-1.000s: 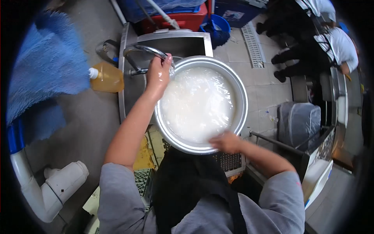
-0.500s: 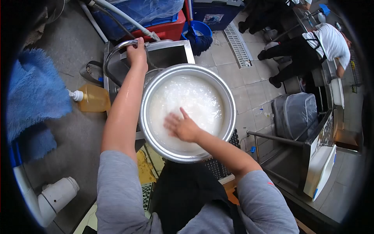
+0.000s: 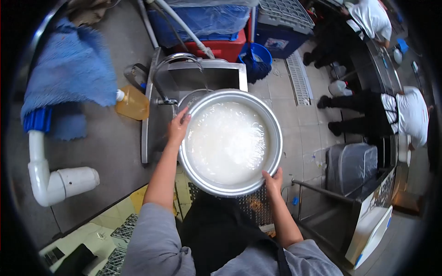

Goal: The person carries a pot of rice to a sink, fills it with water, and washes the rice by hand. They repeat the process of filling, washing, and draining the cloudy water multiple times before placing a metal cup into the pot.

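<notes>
A wide round metal pot (image 3: 185, 158) holds cloudy white liquid (image 3: 225, 142) with a shiny, rippled surface. My left hand (image 3: 178, 127) grips its left rim, fingertips against the outer wall. At the lower right, my right hand (image 3: 273, 180) holds the same rim with the thumb on top; the fingers beneath are partly hidden. The far side of the pot overlaps the near edge of a steel sink (image 3: 209, 66). Over that basin arches a chrome faucet (image 3: 177, 56), touched by neither hand.
On the left counter are a bottle of amber liquid (image 3: 132, 103), a blue cloth (image 3: 69, 69) and a white pipe (image 3: 76, 181). A mop (image 3: 256, 66) stands in a blue bucket beyond the sink. Two people (image 3: 412, 115) work at the right, near a plastic-covered bin (image 3: 352, 168).
My left hand has left the faucet and now grips the pot's left rim. My right hand has moved out from over the liquid to the lower-right rim. The view has shifted.
</notes>
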`<action>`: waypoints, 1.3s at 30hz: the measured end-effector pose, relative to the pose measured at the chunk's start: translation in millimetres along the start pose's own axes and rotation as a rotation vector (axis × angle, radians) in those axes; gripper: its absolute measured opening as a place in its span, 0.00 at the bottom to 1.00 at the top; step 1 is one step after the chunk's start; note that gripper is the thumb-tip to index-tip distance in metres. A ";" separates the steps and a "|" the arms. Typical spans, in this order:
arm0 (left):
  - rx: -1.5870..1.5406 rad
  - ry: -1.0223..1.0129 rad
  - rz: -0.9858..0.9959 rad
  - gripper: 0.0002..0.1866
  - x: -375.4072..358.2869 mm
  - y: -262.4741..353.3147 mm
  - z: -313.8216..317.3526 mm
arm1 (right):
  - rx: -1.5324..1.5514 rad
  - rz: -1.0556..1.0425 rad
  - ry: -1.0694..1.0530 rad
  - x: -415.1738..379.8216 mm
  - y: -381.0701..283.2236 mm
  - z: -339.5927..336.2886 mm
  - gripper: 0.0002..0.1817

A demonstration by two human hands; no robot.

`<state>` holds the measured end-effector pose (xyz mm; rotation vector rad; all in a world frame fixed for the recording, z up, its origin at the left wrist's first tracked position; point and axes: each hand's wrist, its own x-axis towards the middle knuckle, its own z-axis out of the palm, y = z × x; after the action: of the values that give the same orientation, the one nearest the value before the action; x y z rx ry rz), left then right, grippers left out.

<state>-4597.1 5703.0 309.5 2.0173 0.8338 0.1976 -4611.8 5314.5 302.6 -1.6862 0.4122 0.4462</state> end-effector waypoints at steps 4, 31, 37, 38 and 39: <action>-0.120 0.056 0.035 0.20 -16.1 -31.0 26.3 | 0.011 -0.004 -0.006 -5.8 -9.7 -27.3 0.26; 0.035 -0.346 0.449 0.29 -51.8 3.9 65.2 | -0.279 -0.084 0.218 -102.4 -123.1 -51.9 0.26; -0.006 -0.341 0.450 0.29 -48.6 -2.9 64.5 | -0.273 -0.075 0.232 -108.0 -135.8 -37.8 0.26; -0.005 -0.345 0.449 0.29 -48.0 -3.0 64.0 | -0.279 -0.063 0.231 -108.2 -137.8 -36.6 0.26; -0.003 -0.348 0.448 0.29 -47.4 -2.6 63.7 | -0.284 -0.052 0.228 -108.8 -139.3 -35.9 0.26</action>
<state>-4606.2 5630.0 279.7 2.1315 0.1595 0.0926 -4632.6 5302.9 481.4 -2.0296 0.4866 0.2835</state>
